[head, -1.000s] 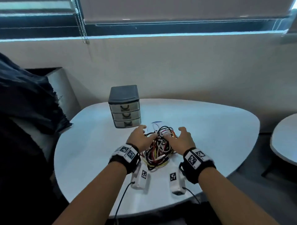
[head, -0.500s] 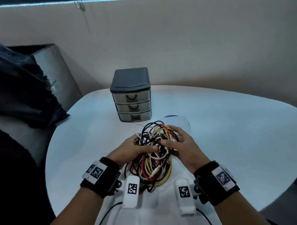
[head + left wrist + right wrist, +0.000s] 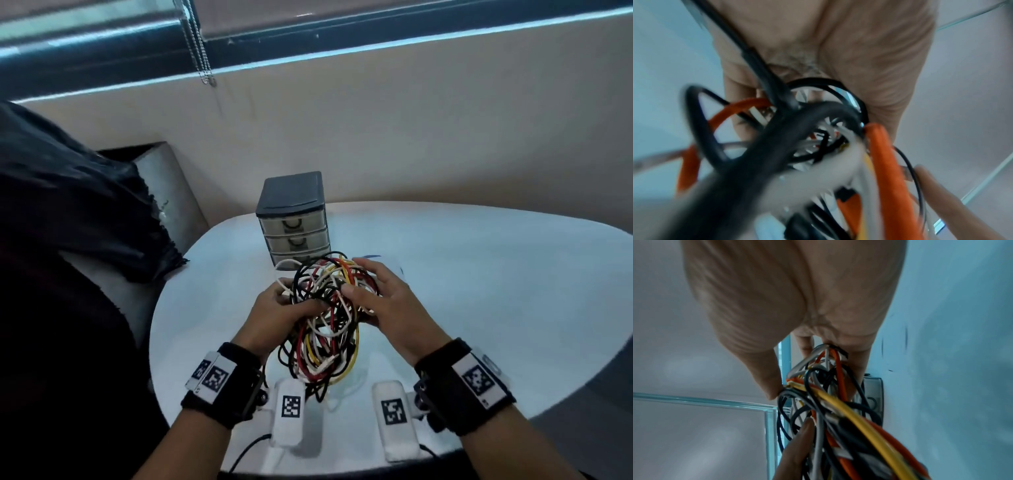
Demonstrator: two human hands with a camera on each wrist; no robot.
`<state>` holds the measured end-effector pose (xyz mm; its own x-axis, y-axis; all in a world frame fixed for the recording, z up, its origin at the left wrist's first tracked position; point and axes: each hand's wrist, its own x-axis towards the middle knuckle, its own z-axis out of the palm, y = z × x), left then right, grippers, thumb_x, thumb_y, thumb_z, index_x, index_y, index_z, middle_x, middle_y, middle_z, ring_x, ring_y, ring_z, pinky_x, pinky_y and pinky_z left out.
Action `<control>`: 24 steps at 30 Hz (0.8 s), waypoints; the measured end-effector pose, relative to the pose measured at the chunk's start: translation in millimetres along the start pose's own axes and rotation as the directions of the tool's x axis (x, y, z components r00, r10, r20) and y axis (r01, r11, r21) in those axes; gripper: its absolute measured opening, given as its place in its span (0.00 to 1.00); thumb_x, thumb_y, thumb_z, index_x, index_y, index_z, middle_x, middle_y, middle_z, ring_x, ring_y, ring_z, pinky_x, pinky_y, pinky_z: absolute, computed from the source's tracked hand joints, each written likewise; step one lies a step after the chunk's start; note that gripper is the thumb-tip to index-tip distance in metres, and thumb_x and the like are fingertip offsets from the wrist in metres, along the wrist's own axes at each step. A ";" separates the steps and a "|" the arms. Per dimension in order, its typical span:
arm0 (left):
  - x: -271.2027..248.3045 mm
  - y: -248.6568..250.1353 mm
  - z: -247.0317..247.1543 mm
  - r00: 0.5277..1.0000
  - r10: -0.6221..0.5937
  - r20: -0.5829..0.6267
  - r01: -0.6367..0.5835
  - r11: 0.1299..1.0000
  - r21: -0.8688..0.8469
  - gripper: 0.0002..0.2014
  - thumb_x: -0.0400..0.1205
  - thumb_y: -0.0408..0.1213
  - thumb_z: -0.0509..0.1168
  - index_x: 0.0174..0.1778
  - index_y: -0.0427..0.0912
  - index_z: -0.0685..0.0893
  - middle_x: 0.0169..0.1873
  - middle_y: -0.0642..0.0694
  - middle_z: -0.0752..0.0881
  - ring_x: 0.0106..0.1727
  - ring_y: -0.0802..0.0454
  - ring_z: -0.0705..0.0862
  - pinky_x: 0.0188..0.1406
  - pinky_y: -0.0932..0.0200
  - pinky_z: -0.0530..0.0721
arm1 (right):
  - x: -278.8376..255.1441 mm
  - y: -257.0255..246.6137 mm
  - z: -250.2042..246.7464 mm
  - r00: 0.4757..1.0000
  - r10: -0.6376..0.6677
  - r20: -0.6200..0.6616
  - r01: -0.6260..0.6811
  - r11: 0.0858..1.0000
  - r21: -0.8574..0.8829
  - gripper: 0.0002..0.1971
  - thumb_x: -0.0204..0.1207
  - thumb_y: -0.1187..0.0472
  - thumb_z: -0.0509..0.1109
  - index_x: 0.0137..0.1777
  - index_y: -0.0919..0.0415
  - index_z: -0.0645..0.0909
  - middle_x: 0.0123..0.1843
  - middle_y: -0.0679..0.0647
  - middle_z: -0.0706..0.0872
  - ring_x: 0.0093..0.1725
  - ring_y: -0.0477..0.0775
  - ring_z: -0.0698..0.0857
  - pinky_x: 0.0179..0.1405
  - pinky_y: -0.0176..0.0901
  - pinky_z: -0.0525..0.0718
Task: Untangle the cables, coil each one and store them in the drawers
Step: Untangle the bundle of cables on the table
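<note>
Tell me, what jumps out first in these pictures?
A bright tangle of cables, black, white, red and yellow, held over the near part of the white table between the left hand and right hand. Just behind it stands a small grey drawer unit, its three drawers closed.

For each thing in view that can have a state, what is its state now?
Cables: tangled in one bundle, held up between both hands.
Drawers: the top two shut; the bottom one partly hidden by the cables.
Left hand: grips the bundle.
Right hand: grips the bundle.
</note>
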<state>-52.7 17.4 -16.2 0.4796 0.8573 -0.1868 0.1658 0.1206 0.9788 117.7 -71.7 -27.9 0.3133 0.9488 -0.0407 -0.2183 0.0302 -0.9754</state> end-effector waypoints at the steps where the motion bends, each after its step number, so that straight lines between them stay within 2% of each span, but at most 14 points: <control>1: -1.9 5.2 -1.9 1.000 0.026 0.006 -0.026 1.000 -0.008 0.19 0.72 0.25 0.77 0.58 0.39 0.83 0.48 0.39 0.92 0.48 0.41 0.92 0.49 0.48 0.90 | -2.1 -8.3 2.6 1.000 -0.017 0.006 0.017 1.000 -0.012 0.25 0.75 0.61 0.78 0.71 0.51 0.78 0.64 0.53 0.88 0.60 0.55 0.89 0.59 0.57 0.88; 6: 20.6 14.4 -13.9 0.991 0.114 -0.076 -0.121 0.988 -0.094 0.21 0.66 0.30 0.81 0.53 0.46 0.87 0.48 0.39 0.92 0.46 0.39 0.92 0.47 0.45 0.90 | 16.4 -27.2 3.3 0.995 -0.093 0.025 0.095 0.993 -0.077 0.22 0.78 0.59 0.74 0.71 0.45 0.79 0.62 0.46 0.89 0.57 0.49 0.90 0.56 0.53 0.90; 8: 37.6 14.7 -8.7 0.983 0.121 -0.136 -0.140 0.979 -0.145 0.21 0.62 0.33 0.82 0.51 0.47 0.89 0.47 0.38 0.92 0.46 0.37 0.92 0.49 0.42 0.90 | 28.0 -22.3 0.4 0.997 -0.078 -0.011 0.077 0.993 -0.086 0.25 0.73 0.51 0.76 0.71 0.39 0.77 0.62 0.45 0.88 0.55 0.48 0.91 0.55 0.55 0.90; 10: 55.6 12.8 -1.2 0.975 0.102 -0.198 -0.143 0.968 -0.204 0.22 0.64 0.32 0.82 0.53 0.43 0.88 0.46 0.38 0.92 0.47 0.37 0.92 0.51 0.40 0.89 | 35.8 -16.3 2.2 1.000 -0.003 -0.005 0.003 0.994 -0.107 0.34 0.63 0.43 0.81 0.70 0.35 0.74 0.65 0.47 0.86 0.54 0.48 0.91 0.56 0.59 0.90; 11: 61.7 12.5 2.4 0.970 0.084 -0.227 -0.141 0.957 -0.252 0.21 0.66 0.31 0.82 0.54 0.41 0.86 0.46 0.37 0.92 0.47 0.37 0.92 0.51 0.40 0.89 | 38.2 -12.9 4.3 0.999 0.037 0.012 -0.036 0.991 -0.129 0.39 0.61 0.43 0.83 0.72 0.34 0.71 0.65 0.47 0.85 0.53 0.47 0.91 0.56 0.59 0.90; 12: 63.6 12.2 6.9 0.968 0.046 -0.248 -0.125 0.942 -0.312 0.21 0.68 0.31 0.81 0.56 0.38 0.85 0.47 0.36 0.92 0.47 0.36 0.92 0.52 0.38 0.89 | 38.1 -10.1 6.0 0.998 0.064 0.018 -0.060 0.985 -0.165 0.42 0.61 0.44 0.84 0.75 0.34 0.68 0.64 0.46 0.85 0.53 0.47 0.91 0.55 0.57 0.90; 14: 63.2 11.8 16.2 0.974 -0.018 -0.227 -0.082 0.902 -0.424 0.21 0.72 0.32 0.78 0.60 0.35 0.82 0.49 0.35 0.92 0.50 0.35 0.91 0.55 0.37 0.88 | 35.1 -7.4 8.4 1.000 0.017 -0.024 -0.022 0.972 -0.235 0.42 0.67 0.50 0.83 0.77 0.32 0.63 0.60 0.41 0.86 0.52 0.42 0.90 0.52 0.48 0.91; 16: 58.4 6.3 23.0 0.989 -0.012 -0.149 -0.059 0.885 -0.461 0.22 0.73 0.34 0.76 0.63 0.36 0.81 0.53 0.35 0.91 0.55 0.35 0.90 0.59 0.38 0.86 | 30.6 -2.1 9.5 0.995 -0.046 -0.087 0.023 0.969 -0.245 0.37 0.73 0.57 0.79 0.75 0.31 0.65 0.54 0.37 0.88 0.51 0.36 0.89 0.45 0.37 0.90; 18: 57.3 0.9 26.4 0.994 0.030 -0.110 -0.075 0.898 -0.433 0.23 0.71 0.37 0.76 0.62 0.39 0.83 0.56 0.37 0.90 0.58 0.36 0.89 0.62 0.40 0.84 | 28.7 5.7 6.6 0.987 -0.094 -0.129 0.067 0.977 -0.202 0.33 0.76 0.64 0.76 0.73 0.33 0.68 0.50 0.36 0.90 0.49 0.36 0.90 0.41 0.33 0.88; 19: 58.3 -2.1 25.9 0.993 0.056 -0.100 -0.091 0.915 -0.394 0.23 0.71 0.38 0.77 0.62 0.40 0.84 0.56 0.39 0.91 0.59 0.38 0.89 0.61 0.41 0.85 | 28.7 8.3 5.5 0.985 -0.101 -0.139 0.077 0.983 -0.167 0.32 0.77 0.67 0.75 0.73 0.36 0.69 0.50 0.37 0.91 0.49 0.39 0.91 0.42 0.36 0.89; 21: 54.8 -10.2 23.4 0.994 0.090 -0.062 -0.106 0.939 -0.326 0.22 0.73 0.39 0.77 0.63 0.43 0.84 0.57 0.41 0.90 0.60 0.41 0.89 0.59 0.44 0.86 | 28.7 12.3 5.1 0.987 -0.075 -0.139 0.064 0.995 -0.082 0.30 0.79 0.68 0.73 0.75 0.42 0.69 0.51 0.46 0.93 0.49 0.49 0.92 0.49 0.50 0.91; 24: 35.1 -19.7 20.7 0.999 0.018 -0.033 -0.029 0.928 -0.373 0.23 0.73 0.41 0.74 0.64 0.45 0.82 0.59 0.41 0.89 0.60 0.37 0.88 0.59 0.32 0.85 | 18.8 11.0 9.3 0.976 -0.106 -0.190 0.106 0.994 -0.014 0.22 0.75 0.61 0.75 0.62 0.51 0.68 0.49 0.52 0.94 0.48 0.57 0.92 0.49 0.57 0.90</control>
<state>-21.3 34.8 -43.9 0.4541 0.8754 -0.1659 -0.1814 0.2731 0.9447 112.7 -50.7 -37.4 0.5047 0.8630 0.0227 -0.1714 0.1259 -0.9771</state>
